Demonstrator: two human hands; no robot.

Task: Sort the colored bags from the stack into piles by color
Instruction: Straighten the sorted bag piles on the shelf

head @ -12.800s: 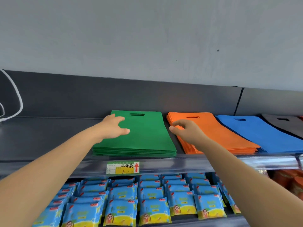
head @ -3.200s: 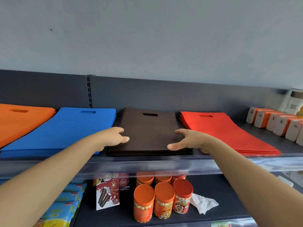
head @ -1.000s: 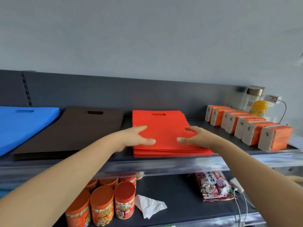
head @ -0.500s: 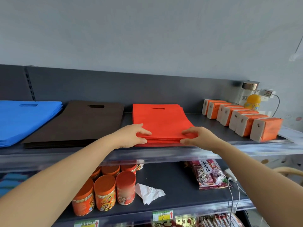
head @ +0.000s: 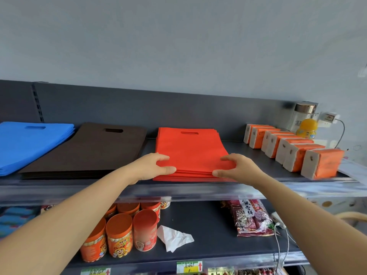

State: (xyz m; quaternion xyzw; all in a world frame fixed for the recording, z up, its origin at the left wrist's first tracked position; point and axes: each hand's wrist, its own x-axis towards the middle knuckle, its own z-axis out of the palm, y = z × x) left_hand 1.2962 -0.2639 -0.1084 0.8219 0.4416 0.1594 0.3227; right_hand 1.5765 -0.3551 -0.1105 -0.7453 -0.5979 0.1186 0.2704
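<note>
At centre frame, on the upper shelf (head: 83, 187): red bag pile (head: 190, 149), lying flat, handle slot toward the back panel, front edge just behind the shelf's clear lip. At the pile's front left corner, left hand (head: 151, 165): fingers curled over the top bag, thumb against the front edge, pinching the upper layers. At the front right corner, right hand (head: 240, 168), mirrored: fingers on top, thumb along the front edge, pinching the same layers. Cannot tell how many bags sit inside each pinch.

Left of the red pile, near it but apart: brown bag pile (head: 95, 149), flat, slot toward the back. Farther left, at the frame edge: blue bag pile (head: 25, 141), against the brown pile's left side.

Right of centre on the same shelf: row of orange packs (head: 294, 149), standing on edge, apart from the red pile.

Lower shelf, bottom centre: orange canisters (head: 119, 235), crumpled white paper (head: 172, 237) just beside them, snack packet (head: 250, 217) farther right.
</note>
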